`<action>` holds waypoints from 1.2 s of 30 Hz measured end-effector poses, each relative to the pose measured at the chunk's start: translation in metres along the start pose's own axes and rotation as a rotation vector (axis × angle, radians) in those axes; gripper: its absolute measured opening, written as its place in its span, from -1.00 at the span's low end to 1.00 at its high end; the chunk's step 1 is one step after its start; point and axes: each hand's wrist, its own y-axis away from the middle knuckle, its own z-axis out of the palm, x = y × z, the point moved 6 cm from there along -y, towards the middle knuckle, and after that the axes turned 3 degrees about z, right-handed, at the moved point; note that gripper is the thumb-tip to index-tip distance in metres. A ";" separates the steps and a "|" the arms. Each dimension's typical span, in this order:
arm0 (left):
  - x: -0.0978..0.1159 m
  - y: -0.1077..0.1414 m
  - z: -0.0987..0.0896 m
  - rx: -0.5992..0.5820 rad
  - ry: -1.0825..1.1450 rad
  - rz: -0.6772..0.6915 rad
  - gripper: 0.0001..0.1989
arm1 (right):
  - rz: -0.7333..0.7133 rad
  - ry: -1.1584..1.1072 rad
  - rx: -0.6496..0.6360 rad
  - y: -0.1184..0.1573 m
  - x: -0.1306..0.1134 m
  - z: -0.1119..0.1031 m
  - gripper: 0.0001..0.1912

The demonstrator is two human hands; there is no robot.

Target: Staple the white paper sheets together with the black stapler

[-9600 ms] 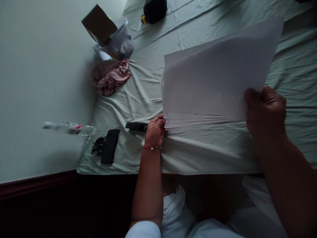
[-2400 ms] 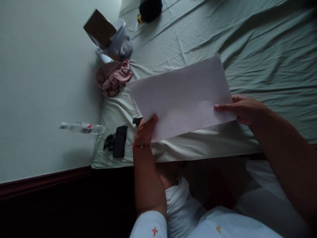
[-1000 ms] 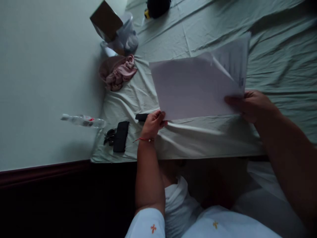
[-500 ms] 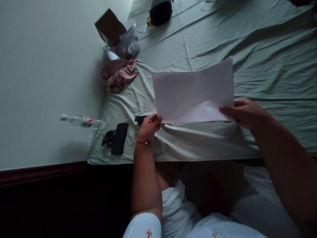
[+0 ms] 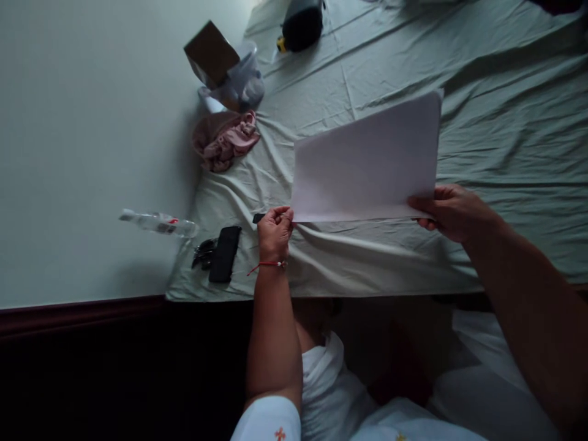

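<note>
A white sheet of paper (image 5: 365, 162) is held up between my two hands over the cloth-covered table; whether it is one sheet or a few, I cannot tell. My left hand (image 5: 275, 231), with a red string at the wrist, pinches the lower left corner. At the lower right corner, my right hand (image 5: 452, 211) grips the paper with the thumb on top and fingers beneath. The sheet slants, its right side reaching higher than its left. Just behind my left hand a small dark object (image 5: 258, 218) is mostly hidden.
Left of my hands lie a black phone-like slab (image 5: 225, 254), dark keys or similar small items (image 5: 203, 252) and a clear plastic bottle (image 5: 158, 224). Farther back are a pink cloth (image 5: 227, 144), a plastic tub (image 5: 248, 79), a cardboard box (image 5: 212, 54) and a black case (image 5: 303, 24).
The paper's left edge has shifted slightly right and its upper right corner has risen. The bulge near its lower edge has flattened. My left fingers have drawn closer together at the corner.
</note>
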 end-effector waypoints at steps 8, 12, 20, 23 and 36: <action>0.027 0.002 -0.054 0.536 -0.351 0.432 -0.96 | -0.054 -0.010 0.025 -0.002 0.000 0.008 -0.76; 0.018 -0.005 -0.068 0.554 -0.518 0.413 -0.89 | -0.087 0.024 -0.025 -0.004 0.003 0.017 -0.79; 0.004 -0.023 -0.066 0.404 -0.631 0.374 -0.73 | -0.054 0.107 -0.065 0.002 0.006 0.031 -0.87; -0.003 -0.028 -0.061 0.320 -0.642 0.337 -0.71 | -0.045 0.104 -0.064 0.001 0.010 0.034 -0.86; -0.013 -0.028 -0.057 0.182 -0.617 0.317 -0.71 | -0.103 0.072 -0.070 0.001 0.014 0.052 -0.79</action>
